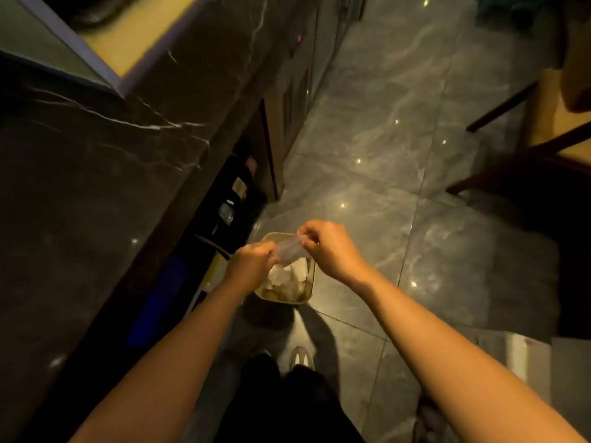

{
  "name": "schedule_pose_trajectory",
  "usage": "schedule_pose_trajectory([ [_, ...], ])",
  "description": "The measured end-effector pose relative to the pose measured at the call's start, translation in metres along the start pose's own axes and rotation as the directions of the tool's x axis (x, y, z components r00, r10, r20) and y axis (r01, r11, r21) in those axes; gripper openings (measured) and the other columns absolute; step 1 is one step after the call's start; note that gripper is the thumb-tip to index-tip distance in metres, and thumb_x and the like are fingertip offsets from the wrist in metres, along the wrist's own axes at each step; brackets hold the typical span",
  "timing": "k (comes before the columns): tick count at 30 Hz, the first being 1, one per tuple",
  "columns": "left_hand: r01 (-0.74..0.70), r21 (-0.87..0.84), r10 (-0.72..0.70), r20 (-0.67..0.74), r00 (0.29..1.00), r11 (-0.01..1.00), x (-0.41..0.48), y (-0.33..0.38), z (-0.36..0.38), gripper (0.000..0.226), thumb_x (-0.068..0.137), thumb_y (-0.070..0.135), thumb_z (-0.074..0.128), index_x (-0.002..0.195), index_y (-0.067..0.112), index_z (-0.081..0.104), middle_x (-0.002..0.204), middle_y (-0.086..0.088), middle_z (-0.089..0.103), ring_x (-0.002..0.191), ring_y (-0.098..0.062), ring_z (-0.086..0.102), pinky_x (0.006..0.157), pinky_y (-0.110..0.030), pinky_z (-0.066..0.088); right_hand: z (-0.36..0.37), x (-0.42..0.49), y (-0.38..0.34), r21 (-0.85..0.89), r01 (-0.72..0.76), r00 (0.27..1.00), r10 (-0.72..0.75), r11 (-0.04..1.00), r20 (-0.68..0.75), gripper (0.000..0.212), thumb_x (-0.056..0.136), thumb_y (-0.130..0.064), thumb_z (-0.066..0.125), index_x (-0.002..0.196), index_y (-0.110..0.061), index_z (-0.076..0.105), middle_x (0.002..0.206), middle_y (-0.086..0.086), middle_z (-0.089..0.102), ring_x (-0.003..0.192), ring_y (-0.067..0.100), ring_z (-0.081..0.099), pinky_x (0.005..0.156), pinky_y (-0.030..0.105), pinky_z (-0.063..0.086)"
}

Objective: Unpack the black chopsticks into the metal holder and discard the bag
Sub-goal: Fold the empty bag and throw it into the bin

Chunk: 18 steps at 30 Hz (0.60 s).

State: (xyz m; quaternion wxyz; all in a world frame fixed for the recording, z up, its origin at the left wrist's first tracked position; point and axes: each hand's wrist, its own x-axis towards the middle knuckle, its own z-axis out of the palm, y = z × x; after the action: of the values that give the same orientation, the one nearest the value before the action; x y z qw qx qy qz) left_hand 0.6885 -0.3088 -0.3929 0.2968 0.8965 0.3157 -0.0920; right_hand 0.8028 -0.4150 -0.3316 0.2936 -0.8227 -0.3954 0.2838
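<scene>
biggest risk i'm seeing here: that clear plastic bag (289, 251) is so light it could drift or cling to a finger on release and end up on the grey tiled floor (399, 174) instead of in the small waste bin (307, 297). the bin is already looking pretty full of crumpled white paper, so the bag might just sit on top and slide off too.

right now both hands are pinching the bag. the left hand (252, 262) is gripping its lower left end and the right hand (329, 247) is holding the upper right end, fingers closed tight. the bag is stretching between them, just below the middle of the frame, hanging over the bin's opening. no chopsticks or holder in view.
</scene>
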Motion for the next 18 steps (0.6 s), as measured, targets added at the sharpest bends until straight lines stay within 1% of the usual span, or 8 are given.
schedule_pose_trajectory([
  [4,0.051,0.057,-0.055,0.086,0.995,0.997,0.032,-0.051,0.071,0.039,0.086,0.022,0.052,0.123,0.012,0.046,0.133,-0.014,0.050,0.120,-0.031,0.046,0.095,-0.041,0.042,0.060,0.022,0.057,0.017,-0.004,1.000,0.004,1.000,-0.029,0.018,0.081,0.000,0.052,0.091,0.000,0.067,0.091,0.022,0.072,0.085,0.036,0.064,0.065,0.021,0.031],
  [6,0.035,0.132,-0.050,0.111,0.993,0.991,0.045,-0.086,0.115,0.043,0.089,0.027,0.045,0.130,0.014,0.039,0.146,-0.011,0.033,0.133,-0.028,0.030,0.106,-0.041,0.031,0.101,0.037,0.094,0.045,-0.034,0.999,0.034,0.998,-0.009,0.018,0.080,0.002,0.052,0.090,0.001,0.067,0.090,0.023,0.072,0.083,0.037,0.065,0.061,0.015,0.026],
  [8,0.041,0.202,-0.071,0.144,0.987,0.979,0.057,-0.123,0.159,0.047,0.091,0.029,0.038,0.135,0.018,0.028,0.152,-0.010,0.017,0.140,-0.027,0.013,0.111,-0.044,0.017,0.151,0.054,0.136,0.053,-0.101,0.994,0.099,0.993,0.037,0.022,0.082,0.000,0.050,0.097,-0.001,0.067,0.098,0.021,0.071,0.089,0.037,0.064,0.066,0.015,0.032],
  [10,0.058,0.247,-0.101,0.161,0.982,0.967,0.069,-0.157,0.200,0.055,0.091,0.033,0.036,0.139,0.018,0.013,0.154,-0.011,0.006,0.141,-0.027,0.002,0.114,-0.044,0.006,0.202,0.072,0.175,0.013,-0.163,0.982,0.161,0.987,0.097,0.026,0.086,-0.006,0.047,0.105,-0.005,0.064,0.107,0.018,0.069,0.098,0.034,0.062,0.082,0.028,0.043],
  [11,0.053,0.266,-0.098,0.156,0.983,0.962,0.076,-0.173,0.219,0.059,0.091,0.034,0.036,0.140,0.016,0.008,0.154,-0.013,0.004,0.141,-0.027,0.000,0.114,-0.044,0.003,0.226,0.080,0.194,0.003,-0.185,0.976,0.183,0.983,0.117,0.026,0.088,-0.007,0.046,0.107,-0.005,0.063,0.108,0.018,0.069,0.099,0.033,0.062,0.085,0.034,0.044],
  [14,0.015,0.294,-0.047,0.102,0.994,0.956,0.096,-0.213,0.266,0.066,0.090,0.037,0.036,0.139,0.014,-0.002,0.153,-0.015,0.004,0.141,-0.029,-0.001,0.114,-0.044,0.002,0.294,0.103,0.244,-0.036,-0.212,0.959,0.215,0.977,0.183,0.026,0.089,-0.007,0.044,0.108,-0.003,0.061,0.108,0.020,0.068,0.099,0.033,0.061,0.083,0.031,0.042],
  [16,-0.014,0.306,-0.004,0.058,0.998,0.952,0.109,-0.233,0.293,0.067,0.090,0.039,0.035,0.134,0.017,-0.011,0.153,-0.013,0.006,0.140,-0.025,-0.004,0.111,-0.042,-0.002,0.334,0.118,0.275,-0.079,-0.208,0.949,0.221,0.975,0.225,0.025,0.090,-0.007,0.044,0.108,-0.003,0.060,0.109,0.019,0.067,0.099,0.032,0.060,0.084,0.030,0.042],
  [18,-0.027,0.315,0.024,0.016,1.000,0.949,0.120,-0.249,0.315,0.064,0.090,0.041,0.031,0.129,0.019,-0.014,0.151,-0.009,0.000,0.135,-0.021,-0.010,0.108,-0.041,-0.005,0.365,0.133,0.299,-0.093,-0.198,0.941,0.216,0.976,0.259,0.025,0.090,-0.006,0.043,0.107,-0.003,0.061,0.109,0.018,0.067,0.099,0.031,0.061,0.085,0.031,0.043],
])
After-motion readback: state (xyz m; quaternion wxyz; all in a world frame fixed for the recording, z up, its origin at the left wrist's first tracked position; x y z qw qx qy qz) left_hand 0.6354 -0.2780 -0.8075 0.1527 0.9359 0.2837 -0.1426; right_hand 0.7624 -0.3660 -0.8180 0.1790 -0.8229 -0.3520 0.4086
